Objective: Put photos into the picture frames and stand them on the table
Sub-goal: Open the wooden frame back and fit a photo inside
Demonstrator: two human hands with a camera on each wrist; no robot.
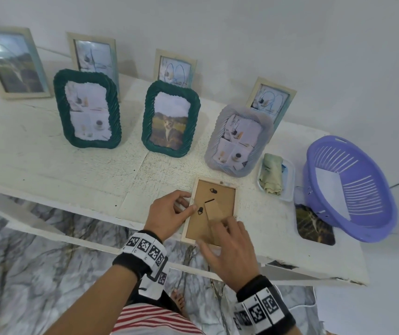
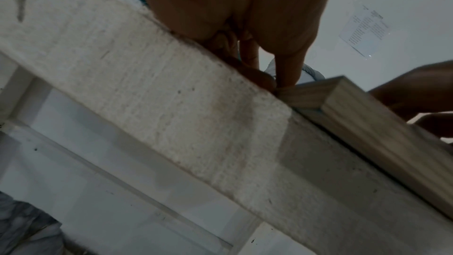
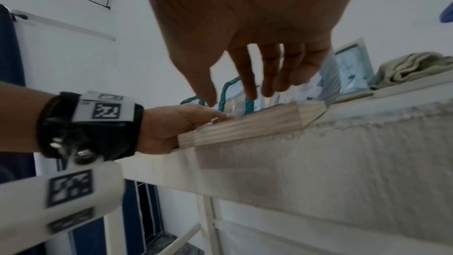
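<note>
A pale wooden picture frame (image 1: 217, 201) lies face down near the front edge of the white table (image 1: 48, 165). Its brown backing board, black clips and stand flap face up. My left hand (image 1: 188, 201) grips the frame's left rail, with the thumb on the backing beside a clip. In the left wrist view the fingertips (image 2: 286, 80) meet the frame's corner (image 2: 367, 127). My right hand (image 1: 227, 238) is spread with straight fingers over the lower part of the backing, holding nothing. The right wrist view shows those fingers (image 3: 247, 88) just above the frame (image 3: 245, 125). A loose photo (image 1: 314, 226) lies at the right.
Two green frames (image 1: 87, 110) (image 1: 170, 119) and a grey frame (image 1: 238, 141) stand mid-table with photos in them. Several pale wooden frames (image 1: 16, 64) stand behind them against the wall. A folded cloth (image 1: 272, 175) on a white tray and a purple basket (image 1: 353, 189) sit at the right.
</note>
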